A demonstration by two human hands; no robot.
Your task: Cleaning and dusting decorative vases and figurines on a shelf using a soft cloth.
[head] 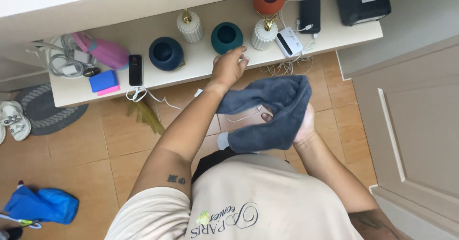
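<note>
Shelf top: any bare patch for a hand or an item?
On the white shelf, bare strips lie between black phone and navy vase, and along the front edge by the left hand. Crowded: cable pile at left, router at right.

The cloth (272, 113) looks soft, matt terry. The teal vase (226, 37) and navy vase (165, 53) are matt and smooth; the shelf (201, 63) smooth. Floor tiles (95, 149) show a slight sheen.
</note>
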